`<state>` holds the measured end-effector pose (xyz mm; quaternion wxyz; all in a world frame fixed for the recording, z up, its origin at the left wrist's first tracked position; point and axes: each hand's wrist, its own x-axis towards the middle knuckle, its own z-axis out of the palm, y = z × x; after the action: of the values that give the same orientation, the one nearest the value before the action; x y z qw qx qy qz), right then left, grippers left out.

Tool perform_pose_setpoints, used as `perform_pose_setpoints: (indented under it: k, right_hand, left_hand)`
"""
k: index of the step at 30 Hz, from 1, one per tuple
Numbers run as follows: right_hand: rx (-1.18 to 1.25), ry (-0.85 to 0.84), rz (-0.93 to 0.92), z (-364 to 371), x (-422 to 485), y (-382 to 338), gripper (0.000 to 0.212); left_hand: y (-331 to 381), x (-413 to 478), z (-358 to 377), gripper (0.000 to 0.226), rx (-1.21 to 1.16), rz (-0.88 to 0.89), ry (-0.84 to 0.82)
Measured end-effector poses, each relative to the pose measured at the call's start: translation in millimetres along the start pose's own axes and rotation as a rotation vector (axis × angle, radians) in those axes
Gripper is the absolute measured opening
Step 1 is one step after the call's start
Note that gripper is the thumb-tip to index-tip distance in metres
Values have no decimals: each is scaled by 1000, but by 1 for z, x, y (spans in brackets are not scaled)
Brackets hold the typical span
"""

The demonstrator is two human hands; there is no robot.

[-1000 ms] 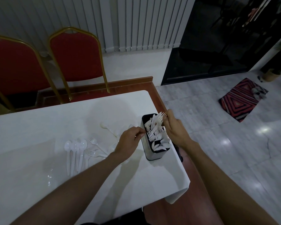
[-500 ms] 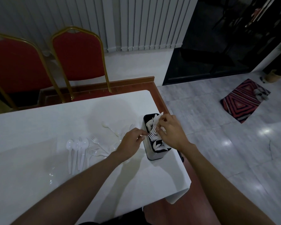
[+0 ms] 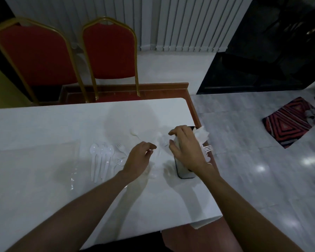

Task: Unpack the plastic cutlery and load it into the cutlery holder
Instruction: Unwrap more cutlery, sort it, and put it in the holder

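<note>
Left forearm and right forearm bare all the way to the lower edge of view. Left hand and right hand likewise bare. Low centre, dark cloth, possibly clothing; unclear.

Two red chairs at 11 o'clock, one table, one cutlery holder at 3 o'clock, one striped rug. Row of spoons at 9 o'clock — three or four, blurred. Forks beside them — number unclear. One lone spoon apart.
</note>
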<state>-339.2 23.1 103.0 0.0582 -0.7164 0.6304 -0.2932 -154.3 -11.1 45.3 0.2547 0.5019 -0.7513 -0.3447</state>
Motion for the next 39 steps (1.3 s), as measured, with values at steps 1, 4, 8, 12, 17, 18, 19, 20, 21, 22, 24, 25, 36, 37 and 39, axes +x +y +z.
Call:
perform_pose_setpoints:
  k: [1, 4, 8, 12, 17, 18, 19, 20, 21, 22, 24, 25, 36, 37, 39]
  right_hand:
    - [39, -28, -8, 11, 2, -6, 20]
    - [93, -154, 5, 46, 6, -21, 19]
    - [106, -348, 146, 91, 7, -34, 15]
    - [70, -523, 185, 133, -1, -47, 13]
    - [-12, -581, 250, 178, -13, -69, 24]
    - [-50, -585, 268, 186, -14, -71, 24]
    - [-94, -587, 285, 192, -16, -73, 23]
    - [-134, -589, 299, 195, -17, -73, 21]
    - [-163, -590, 311, 199, -18, -74, 21]
    - [-171, -580, 327, 201, -19, -74, 21]
    - [-135, -539, 369, 202, -17, -75, 20]
    - [-102, -502, 392, 199, -14, -75, 19]
    - [4, -519, 533, 221, 24, -73, 16]
    - [31, -505, 555, 219, 25, -72, 11]
    - [122, -442, 624, 210, 26, -69, 10]
  left_hand:
    - [-8, -3, -6, 22, 7, -23, 21]
    - [-34, -12, -24, 21, 30, -92, 81]
    - [-75, -31, -46, 19, 18, -254, 149]
    - [-105, -52, -59, 15, 28, -471, 217]
    - [-128, -74, -61, 11, 5, -554, 155]
    - [-130, -75, -61, 10, -1, -560, 150]
    - [-132, -76, -61, 9, -3, -562, 149]
    - [-132, -77, -60, 9, -6, -566, 152]
    - [-135, -78, -61, 8, -6, -574, 159]
    - [-138, -78, -62, 7, -7, -584, 169]
    - [-145, -80, -65, 5, -7, -589, 188]
    - [-147, -81, -66, 5, -5, -583, 197]
    - [-155, -56, -68, 10, 23, -540, 213]
    - [-155, -51, -68, 12, 41, -543, 209]
    - [-156, -41, -68, 15, 73, -564, 186]
